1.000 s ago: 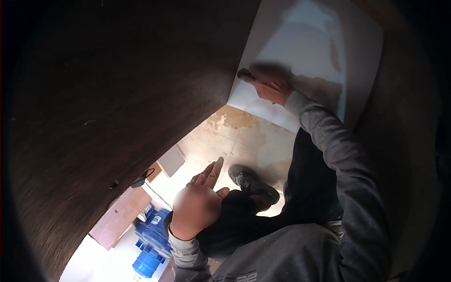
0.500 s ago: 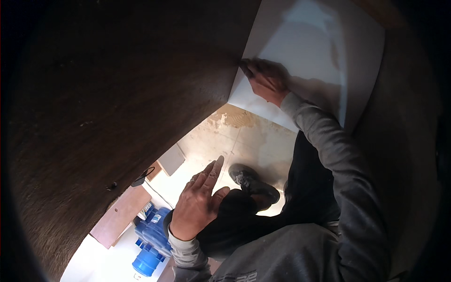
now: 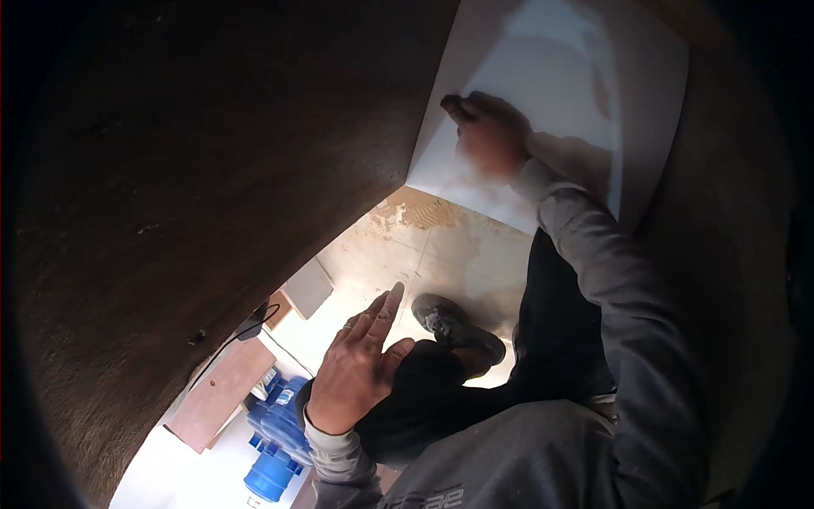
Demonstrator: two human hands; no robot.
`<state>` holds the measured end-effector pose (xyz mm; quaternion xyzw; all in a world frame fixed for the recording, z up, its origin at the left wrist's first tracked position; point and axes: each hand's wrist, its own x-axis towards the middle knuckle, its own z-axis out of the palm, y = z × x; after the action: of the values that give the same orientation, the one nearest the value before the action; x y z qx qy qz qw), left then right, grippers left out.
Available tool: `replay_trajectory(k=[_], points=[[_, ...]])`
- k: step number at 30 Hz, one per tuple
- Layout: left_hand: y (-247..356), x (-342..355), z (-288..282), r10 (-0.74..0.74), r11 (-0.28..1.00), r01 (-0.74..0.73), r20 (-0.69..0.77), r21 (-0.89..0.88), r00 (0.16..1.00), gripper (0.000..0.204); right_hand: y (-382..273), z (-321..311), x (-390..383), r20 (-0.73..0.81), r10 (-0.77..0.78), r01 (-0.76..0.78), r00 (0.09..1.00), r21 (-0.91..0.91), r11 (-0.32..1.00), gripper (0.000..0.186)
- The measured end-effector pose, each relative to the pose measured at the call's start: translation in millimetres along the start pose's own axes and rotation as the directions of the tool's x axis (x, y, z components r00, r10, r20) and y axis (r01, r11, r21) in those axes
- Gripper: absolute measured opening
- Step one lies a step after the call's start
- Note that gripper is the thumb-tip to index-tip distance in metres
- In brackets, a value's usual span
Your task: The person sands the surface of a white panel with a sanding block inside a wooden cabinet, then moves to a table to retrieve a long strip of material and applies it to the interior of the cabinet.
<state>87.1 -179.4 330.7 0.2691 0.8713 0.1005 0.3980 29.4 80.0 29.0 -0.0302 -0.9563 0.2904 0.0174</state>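
Observation:
My left hand (image 3: 348,373) is open with fingers stretched out, beside my dark trouser leg (image 3: 424,377), and I see nothing in it. My right hand (image 3: 492,140) is at a pale white panel (image 3: 564,76), a little right of where it meets a large dark wood panel (image 3: 212,127). Blur covers much of this hand; its darkened fingertips point toward that join, and whether they grip anything is unclear.
Tiled floor (image 3: 398,237) shows below the panels, with my shoe (image 3: 441,318) on it. At lower left are board offcuts (image 3: 212,394), a grey piece (image 3: 309,284), a black cable (image 3: 271,310) and blue plastic water jugs (image 3: 271,471).
My right hand has shifted upward on the white panel, first toward the dark panel's edge, then slightly right of it. My left hand stays about where it was.

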Motion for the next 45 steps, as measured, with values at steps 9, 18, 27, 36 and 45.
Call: replay_trajectory(k=[9, 18, 27, 36, 45], points=[[1, 3, -1, -0.017, 1.000, 0.017, -0.002, -0.003, 1.000, 0.066, 0, 95, -59, 0.665, -0.394, 0.559, 0.634, -0.043, 0.828, 0.030], [0, 1, 1, -0.001, 1.000, 0.001, 0.002, -0.008, 1.000, 0.065, 4, 40, -16, 0.048, -0.008, 0.015, 0.999, -0.136, 0.991, 0.040], [2, -1, -2, -0.012, 1.000, 0.012, -0.009, -0.020, 1.000, 0.065, -16, 37, -39, 0.034, -0.295, 0.294, 0.955, -0.249, 0.923, 0.052], [-1, -10, 3, -0.020, 0.999, 0.019, -0.016, -0.027, 1.000, 0.068, -9, 19, -26, -0.004, -0.356, 0.344, 0.934, -0.258, 0.903, 0.042], [-5, -17, 5, -0.033, 0.998, 0.032, -0.019, -0.049, 0.999, 0.069, 2, 20, -13, -0.070, -0.202, 0.183, 0.977, -0.211, 0.960, 0.046]])
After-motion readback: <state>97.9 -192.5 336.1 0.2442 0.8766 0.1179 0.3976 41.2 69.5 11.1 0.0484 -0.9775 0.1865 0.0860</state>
